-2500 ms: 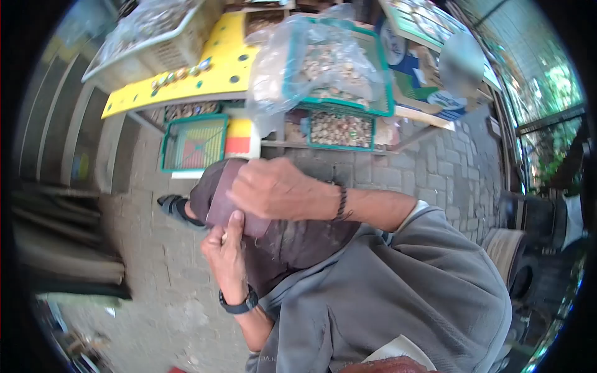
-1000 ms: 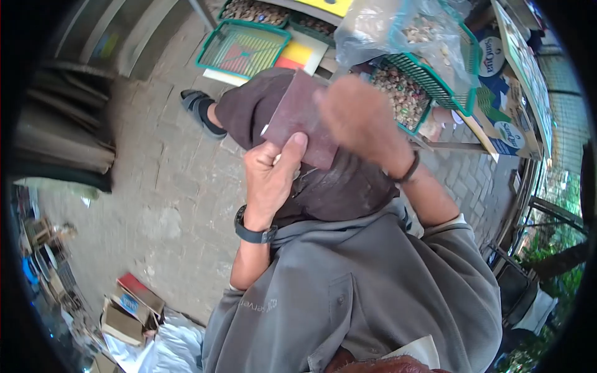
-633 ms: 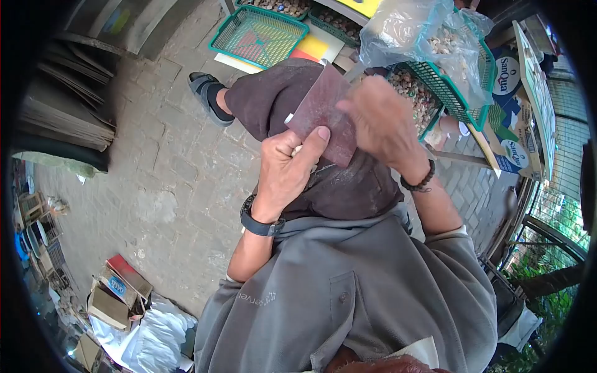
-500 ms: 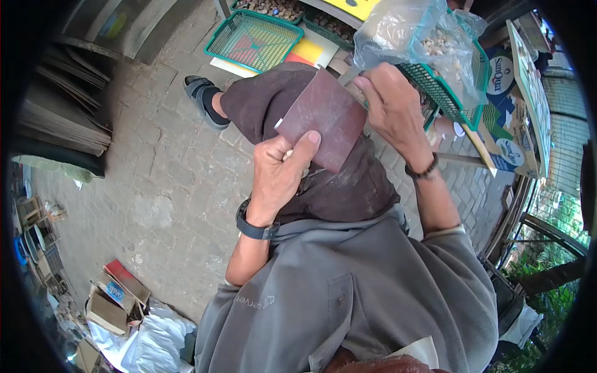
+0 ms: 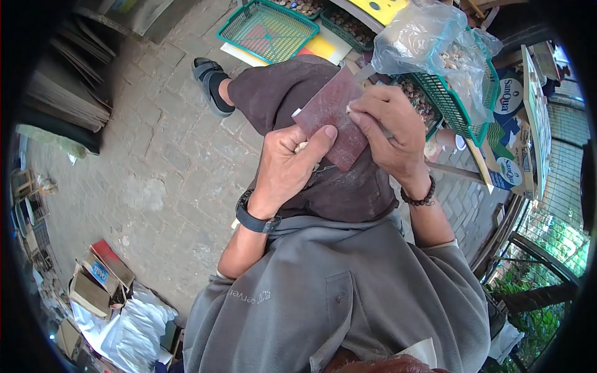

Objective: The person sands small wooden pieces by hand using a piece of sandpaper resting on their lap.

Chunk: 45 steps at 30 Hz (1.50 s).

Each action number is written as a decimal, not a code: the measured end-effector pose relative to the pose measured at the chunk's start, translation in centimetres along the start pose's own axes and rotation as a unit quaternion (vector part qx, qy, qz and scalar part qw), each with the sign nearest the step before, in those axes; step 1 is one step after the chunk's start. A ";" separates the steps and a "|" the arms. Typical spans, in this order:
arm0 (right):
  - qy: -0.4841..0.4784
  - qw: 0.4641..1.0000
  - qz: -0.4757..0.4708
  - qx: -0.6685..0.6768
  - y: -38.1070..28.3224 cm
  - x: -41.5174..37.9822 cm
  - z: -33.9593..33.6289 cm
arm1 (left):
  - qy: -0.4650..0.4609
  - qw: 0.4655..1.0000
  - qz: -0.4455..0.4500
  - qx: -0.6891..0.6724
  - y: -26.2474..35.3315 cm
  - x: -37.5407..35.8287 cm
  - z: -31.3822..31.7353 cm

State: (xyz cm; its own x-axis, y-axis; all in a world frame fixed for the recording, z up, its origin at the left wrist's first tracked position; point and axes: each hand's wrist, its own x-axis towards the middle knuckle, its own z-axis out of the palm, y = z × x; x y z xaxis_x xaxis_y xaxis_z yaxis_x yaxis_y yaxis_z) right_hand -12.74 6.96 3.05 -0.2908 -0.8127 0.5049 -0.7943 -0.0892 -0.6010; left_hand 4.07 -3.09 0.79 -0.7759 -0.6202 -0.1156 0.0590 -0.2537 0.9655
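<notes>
A reddish-brown sheet, apparently sandpaper (image 5: pixel 339 133), is held above my lap, its surface dusted pale. My left hand (image 5: pixel 291 158) grips its lower left edge, thumb on top, with small pale pieces (image 5: pixel 301 147) tucked in the curled fingers. Against the sheet's right part, my right hand (image 5: pixel 390 127) pinches a small pale piece (image 5: pixel 349 109) between thumb and fingertips. What the piece is cannot be made out.
Beyond my knee lies a green basket (image 5: pixel 268 31). A second green basket (image 5: pixel 457 99) with a plastic bag (image 5: pixel 420 38) stands at the upper right, near printed cardboard (image 5: pixel 510 124). Cardboard boxes (image 5: pixel 93 289) and white sacking (image 5: pixel 134 329) lie lower left.
My right hand has moved from beyond the sheet's right edge onto its surface, and the small piece in its fingertips now shows. The view has shifted slightly.
</notes>
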 end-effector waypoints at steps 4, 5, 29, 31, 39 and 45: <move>0.001 1.000 -0.017 -0.020 0.5 -0.6 0.3 | -0.012 1.000 -0.017 0.023 -1.1 -0.1 -0.8; -0.011 0.998 -0.034 -0.052 0.2 -0.7 0.3 | -0.014 0.999 -0.015 0.041 -1.5 -0.1 -1.1; -0.051 0.974 -0.084 -0.204 1.3 1.3 0.3 | -0.014 0.999 -0.020 0.044 -1.0 -0.1 -0.7; -0.030 0.961 -0.074 -0.265 2.8 2.0 0.1 | -0.018 0.998 -0.021 0.048 -1.0 -0.2 -0.7; -0.129 0.950 -0.107 -0.263 -1.0 0.8 0.3 | -0.017 0.998 -0.026 0.046 -1.4 0.0 -0.8; -0.083 0.963 -0.109 -0.232 0.6 2.0 0.6 | 0.001 0.999 -0.010 0.050 -0.5 0.3 -0.4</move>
State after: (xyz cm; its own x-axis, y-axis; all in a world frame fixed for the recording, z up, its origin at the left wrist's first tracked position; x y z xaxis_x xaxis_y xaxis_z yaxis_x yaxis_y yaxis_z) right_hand -13.49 4.88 3.29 -0.0319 -0.8885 0.4578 -0.9910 -0.0316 -0.1304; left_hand 4.05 -3.43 0.20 -0.7749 -0.6175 -0.1348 -0.0195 -0.1899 0.9816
